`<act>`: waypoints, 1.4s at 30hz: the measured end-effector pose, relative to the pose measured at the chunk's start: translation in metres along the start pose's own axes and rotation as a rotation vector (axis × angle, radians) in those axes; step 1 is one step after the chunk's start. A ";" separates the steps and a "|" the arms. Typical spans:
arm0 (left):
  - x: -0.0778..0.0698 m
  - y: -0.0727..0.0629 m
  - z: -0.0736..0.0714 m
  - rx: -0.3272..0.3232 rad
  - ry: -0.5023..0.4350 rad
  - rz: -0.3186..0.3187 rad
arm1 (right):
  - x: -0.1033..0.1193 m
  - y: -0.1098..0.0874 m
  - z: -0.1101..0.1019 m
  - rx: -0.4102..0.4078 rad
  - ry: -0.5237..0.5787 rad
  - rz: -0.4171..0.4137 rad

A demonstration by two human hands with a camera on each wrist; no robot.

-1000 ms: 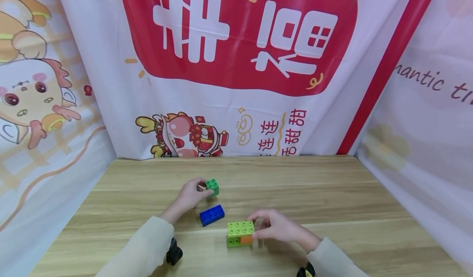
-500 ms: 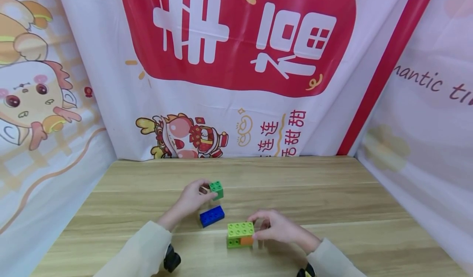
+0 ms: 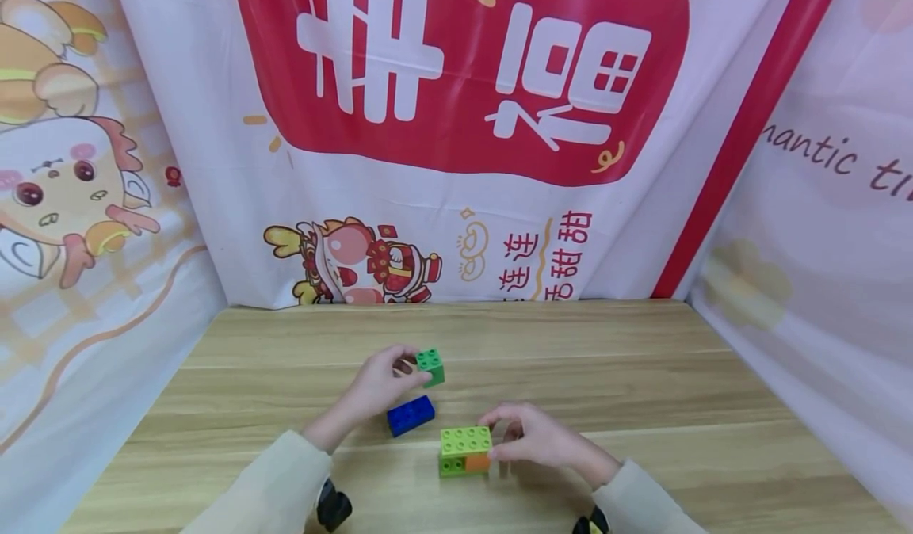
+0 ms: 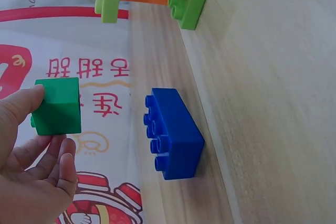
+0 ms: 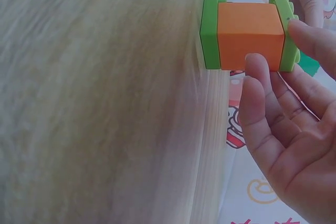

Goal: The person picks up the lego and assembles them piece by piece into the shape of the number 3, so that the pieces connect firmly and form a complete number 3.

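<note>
Right now our left hand [image 3: 383, 378] pinches the green cube [image 3: 430, 368] aloft beyond the blue brick [image 3: 411, 416]; our right hand [image 3: 535, 437] grips the lime-and-orange stack [image 3: 465, 450], whose unsupported left side could tip if pressed.

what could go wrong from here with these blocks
The upper lime plate seems propped only at its right end, by the orange block, so pressing on its overhanging left end might tip or loosen it. The left hand pinches the green block between thumb and fingers, so it could slip. The blue brick lies unattached close to that hand, so a careless sweep might nudge it.
</note>
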State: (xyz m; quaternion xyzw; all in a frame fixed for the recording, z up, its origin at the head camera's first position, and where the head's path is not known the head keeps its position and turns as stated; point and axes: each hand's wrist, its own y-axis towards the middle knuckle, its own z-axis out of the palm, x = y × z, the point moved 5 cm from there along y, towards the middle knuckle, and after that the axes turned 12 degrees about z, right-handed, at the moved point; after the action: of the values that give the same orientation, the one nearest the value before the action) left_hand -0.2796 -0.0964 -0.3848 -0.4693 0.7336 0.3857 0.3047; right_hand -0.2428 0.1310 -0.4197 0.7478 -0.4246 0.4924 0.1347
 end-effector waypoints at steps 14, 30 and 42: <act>-0.027 -0.005 0.008 0.043 -0.010 0.116 | -0.001 0.000 -0.002 -0.006 -0.005 0.023; -0.049 -0.011 0.016 0.087 -0.023 0.197 | 0.000 -0.001 -0.001 -0.021 -0.016 -0.003; -0.062 -0.020 0.028 0.101 -0.072 0.288 | 0.001 -0.002 0.000 -0.021 -0.003 -0.024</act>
State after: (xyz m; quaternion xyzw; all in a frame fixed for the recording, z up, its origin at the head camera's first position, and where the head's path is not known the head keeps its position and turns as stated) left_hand -0.2359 -0.0497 -0.3549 -0.3294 0.8003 0.4046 0.2955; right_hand -0.2413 0.1321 -0.4185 0.7520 -0.4210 0.4852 0.1476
